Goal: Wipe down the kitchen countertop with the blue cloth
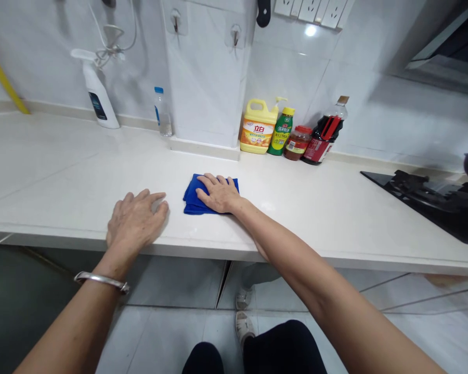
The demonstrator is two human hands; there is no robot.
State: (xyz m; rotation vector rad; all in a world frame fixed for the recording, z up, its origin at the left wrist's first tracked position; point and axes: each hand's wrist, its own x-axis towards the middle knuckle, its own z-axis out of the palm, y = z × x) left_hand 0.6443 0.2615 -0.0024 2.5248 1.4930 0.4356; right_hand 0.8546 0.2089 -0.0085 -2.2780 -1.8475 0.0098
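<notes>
My right hand [219,194] lies flat on a folded blue cloth [193,201], its fingers spread and the palm over the cloth's right part. The cloth rests on the white countertop [296,208], a little back from the front edge. To the left, my left hand [138,218] rests near that edge with fingers apart and slightly bent. Nothing is in it. A silver bangle [101,279] circles the left wrist.
Along the wall stand a white spray bottle [100,98], a clear water bottle [163,114], a yellow detergent jug [255,130], a green bottle [281,132], a red-lidded jar [297,143] and a dark sauce bottle [323,137]. A black gas stove [432,202] is at right.
</notes>
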